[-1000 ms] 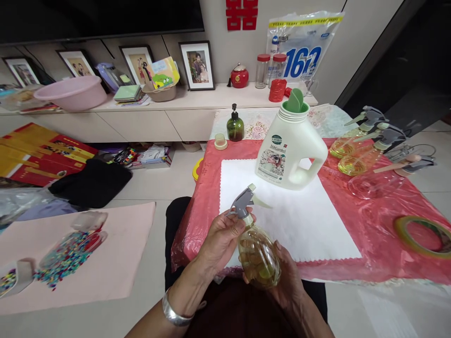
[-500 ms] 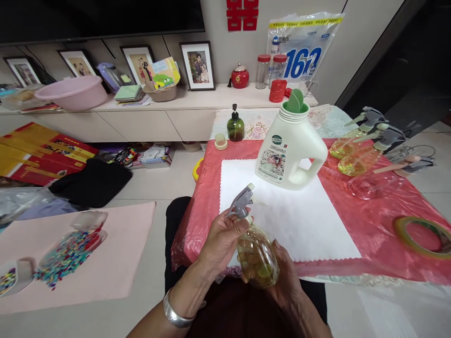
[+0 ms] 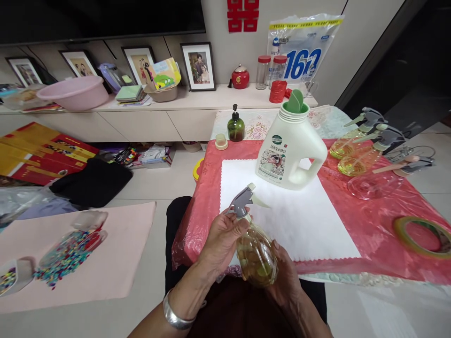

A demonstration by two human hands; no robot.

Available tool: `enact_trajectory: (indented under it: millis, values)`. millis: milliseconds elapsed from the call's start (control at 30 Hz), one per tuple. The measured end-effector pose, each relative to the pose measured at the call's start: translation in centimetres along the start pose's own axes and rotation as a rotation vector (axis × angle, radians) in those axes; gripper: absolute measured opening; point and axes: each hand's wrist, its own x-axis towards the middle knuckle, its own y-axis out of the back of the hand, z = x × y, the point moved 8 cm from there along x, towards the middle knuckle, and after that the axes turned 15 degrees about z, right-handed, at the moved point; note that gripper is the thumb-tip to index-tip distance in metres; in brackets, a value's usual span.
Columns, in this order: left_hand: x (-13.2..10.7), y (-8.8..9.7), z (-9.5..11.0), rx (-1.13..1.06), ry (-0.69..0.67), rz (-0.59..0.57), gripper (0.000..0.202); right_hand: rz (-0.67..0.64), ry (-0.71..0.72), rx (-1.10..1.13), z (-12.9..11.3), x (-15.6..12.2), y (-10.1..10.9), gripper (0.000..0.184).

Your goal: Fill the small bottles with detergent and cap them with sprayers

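Observation:
Between my hands, a clear spray bottle (image 3: pixel 257 258) with yellowish liquid leans over the table's near edge. Its grey spray head (image 3: pixel 241 199) points up, and the pale trigger sticks out to the right. My left hand (image 3: pixel 223 234) is closed around the neck and the base of the spray head. Lower down, my right hand (image 3: pixel 285 274) wraps the bottle's right side; some of its fingers are hidden behind it. A white sheet (image 3: pixel 306 230) with a scalloped edge lies beyond the hands. On it stands a large white detergent jug (image 3: pixel 292 145) with a green spout.
Several spray bottles (image 3: pixel 366 150) stand at the right of the red-covered table (image 3: pixel 384 225), near a tape roll (image 3: pixel 423 237). A green pump bottle (image 3: pixel 236 126) and a pale cap (image 3: pixel 221 142) sit at the back left. Beads (image 3: pixel 66 260) lie on a pink mat (image 3: pixel 123 253).
The pale trigger now stands out clearly to the right of the spray head, where it was blurred before. Both hands keep their hold, and the bottle has barely shifted.

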Motion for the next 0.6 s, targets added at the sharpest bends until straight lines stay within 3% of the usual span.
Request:
enact_trajectory:
  millis: [167, 300, 433, 600]
  values:
    - [0.4, 0.4, -0.1, 0.013, 0.013, 0.005, 0.042, -0.023, -0.024, 0.031, 0.5, 0.0, 0.7, 0.055]
    - [0.1, -0.1, 0.1, -0.013, 0.034, -0.061, 0.034, -0.193, -0.131, 0.101, 0.9, -0.6, -0.4, 0.050]
    - [-0.4, -0.7, 0.1, -0.025, 0.078, -0.186, 0.040, -0.329, -0.261, 0.159, 1.2, -1.4, -1.6, 0.054]
    - [-0.5, -0.9, 0.4, -0.003, 0.035, -0.201, 0.042, -0.318, -0.280, 0.125, 1.5, -1.2, -1.6, 0.058]
